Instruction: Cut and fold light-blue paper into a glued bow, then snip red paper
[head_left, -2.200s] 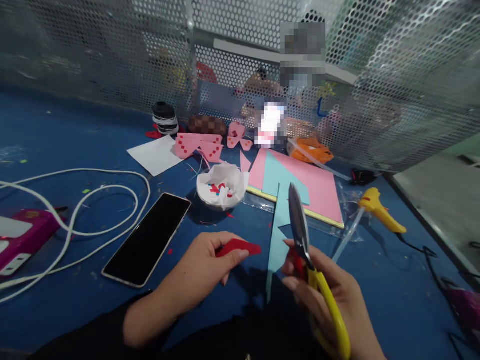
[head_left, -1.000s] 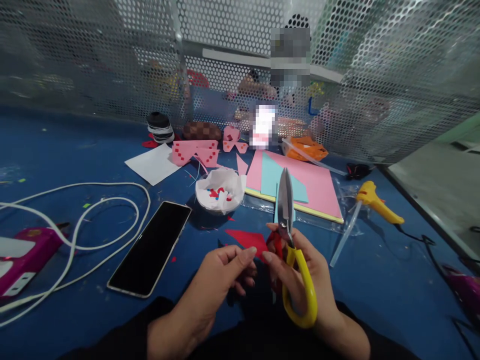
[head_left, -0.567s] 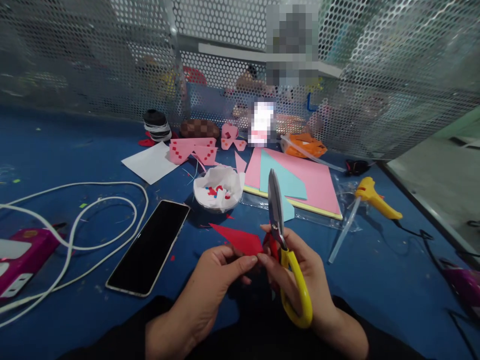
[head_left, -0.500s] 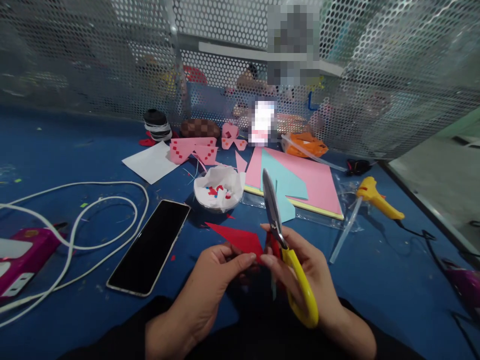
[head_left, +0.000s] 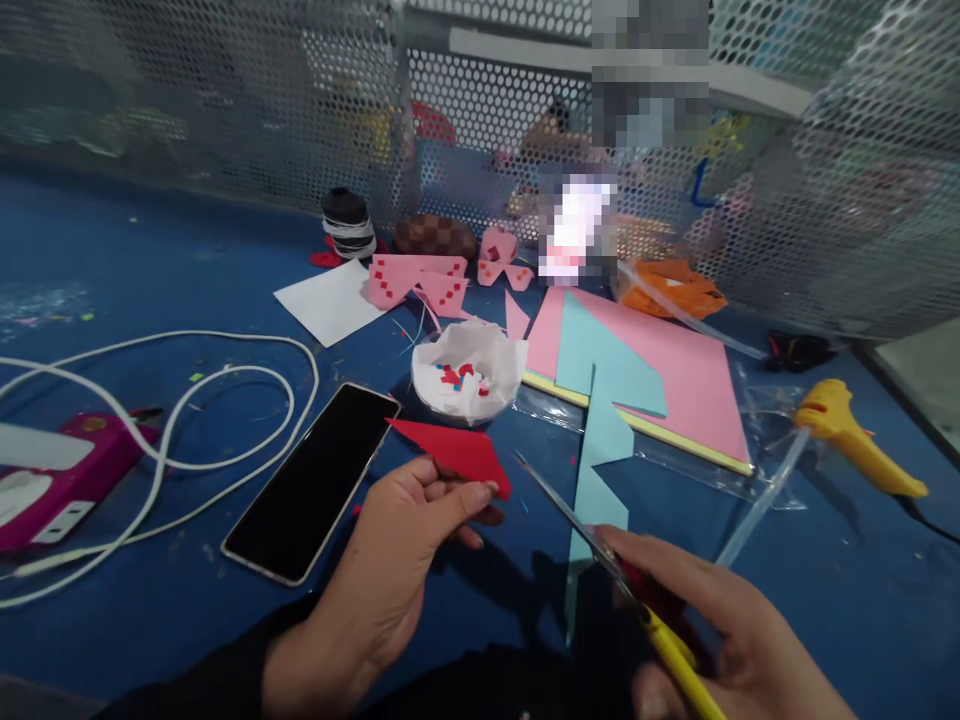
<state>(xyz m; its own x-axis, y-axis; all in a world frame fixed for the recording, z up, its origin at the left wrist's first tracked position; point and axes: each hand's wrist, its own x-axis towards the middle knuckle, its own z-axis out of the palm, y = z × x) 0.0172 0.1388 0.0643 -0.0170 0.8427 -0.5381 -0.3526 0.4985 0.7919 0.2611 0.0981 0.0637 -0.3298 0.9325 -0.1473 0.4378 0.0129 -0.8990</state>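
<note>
My left hand [head_left: 405,545] pinches a red paper triangle [head_left: 448,450] between thumb and fingers, holding it up over the blue table. My right hand [head_left: 739,640], low at the right, grips yellow-handled scissors [head_left: 600,555]. Their blades are together and point up and left toward the red piece, a short gap away from it. A light blue paper strip [head_left: 600,450] lies on the table under the blades.
A black phone [head_left: 315,480] lies left of my hand. Behind it: a white paper bowl of scraps [head_left: 499,375], pink and blue sheets [head_left: 675,380], pink cut-outs [head_left: 416,280], white paper [head_left: 330,300]. White cable [head_left: 165,440] and a magenta box [head_left: 67,470] at left; yellow glue gun [head_left: 855,435] at right. Mesh fence behind.
My right hand has dropped down and to the right with the scissors, which now lie flatter and point left. The red triangle stays pinched in my left hand, now apart from the right.
</note>
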